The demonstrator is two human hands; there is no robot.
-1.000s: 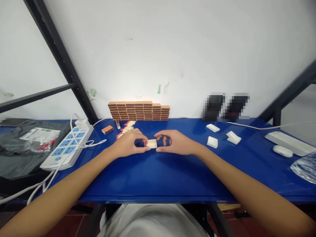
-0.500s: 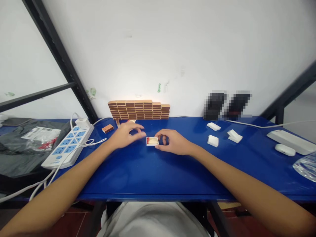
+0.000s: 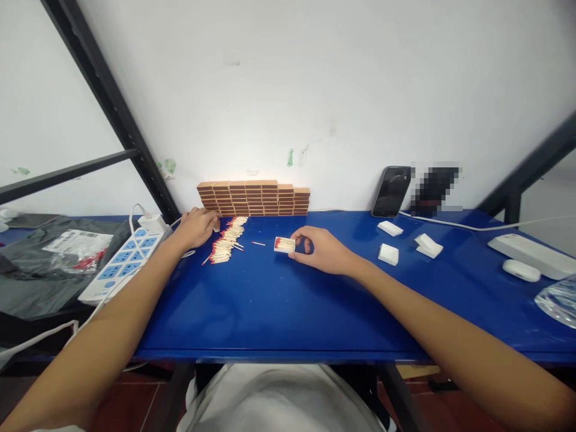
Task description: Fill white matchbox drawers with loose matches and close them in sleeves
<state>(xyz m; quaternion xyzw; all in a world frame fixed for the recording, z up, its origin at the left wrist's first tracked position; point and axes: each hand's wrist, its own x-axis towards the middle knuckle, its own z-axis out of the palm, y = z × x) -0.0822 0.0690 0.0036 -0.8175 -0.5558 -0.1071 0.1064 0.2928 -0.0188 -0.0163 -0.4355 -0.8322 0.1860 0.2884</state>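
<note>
My right hand (image 3: 321,249) grips the right end of a small white matchbox tray (image 3: 285,249), thumb in front and fingers behind. Red-headed matches (image 3: 284,243) lie inside the tray. At the left end of the matchbox wall, my left hand (image 3: 197,229) curls its fingers around a small matchbox sleeve (image 3: 216,226), mostly hidden by them. A long heap of loose matches (image 3: 226,243) spreads on the blue table to the right of that hand. One single match (image 3: 258,243) lies between the heap and the tray.
Stacked matchboxes (image 3: 254,199) form a low wall at the back. White tray-like pieces (image 3: 388,254) and a leaning phone (image 3: 391,192) are on the right. A power strip (image 3: 121,264) with cables and a dark plastic bag (image 3: 31,270) are on the left.
My left hand has moved left and back from the tray to the matchbox wall's end, uncovering the match heap. The tray in my right hand has shifted slightly right and back.
</note>
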